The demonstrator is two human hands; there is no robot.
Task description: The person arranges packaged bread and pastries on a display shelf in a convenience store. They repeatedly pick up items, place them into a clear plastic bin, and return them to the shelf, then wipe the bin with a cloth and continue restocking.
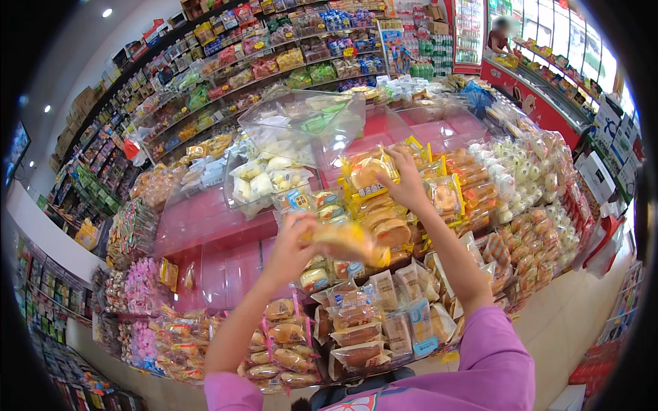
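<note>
My left hand (295,241) grips the end of a yellow-wrapped bread packet (352,240), which is blurred and tilted over the display. Beyond it, my right hand (403,177) has its fingers spread against a clear and yellow packet of round bread (369,172) at the top of a stack; whether it grips the packet I cannot tell. More round breads in yellow wrappers (393,232) lie stacked below that hand. Small cakes in clear wrappers (314,279) are just below the left hand's packet.
Brown bread packets (360,354) fill the near edge of the display. Pink-bottomed clear bins (231,272) lie to the left, and a tilted clear lid (303,123) stands behind. Stocked shelves (277,67) line the back. A person (498,41) is at a far counter, upper right.
</note>
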